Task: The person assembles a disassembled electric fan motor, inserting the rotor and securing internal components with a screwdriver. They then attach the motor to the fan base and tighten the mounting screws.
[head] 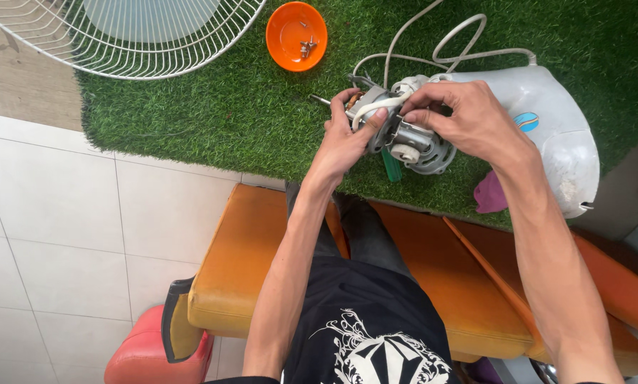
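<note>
Both hands are holding a small fan motor above the green turf mat. The left hand is gripping the motor's left end, fingers curled around the metal body. The right hand is closing on the motor from above and the right, fingertips pinching at its top near a white cord looping across the casing. The motor's shaft tip is sticking out to the left, past the left hand.

Just right of the motor, a white fan housing is lying on the mat, with cables curling behind it. An orange bowl with screws is sitting on the mat, well left of the housing. A white wire fan guard is lying at the mat's upper left corner. A green tool handle is showing under the motor. The person is sitting on an orange cushion.
</note>
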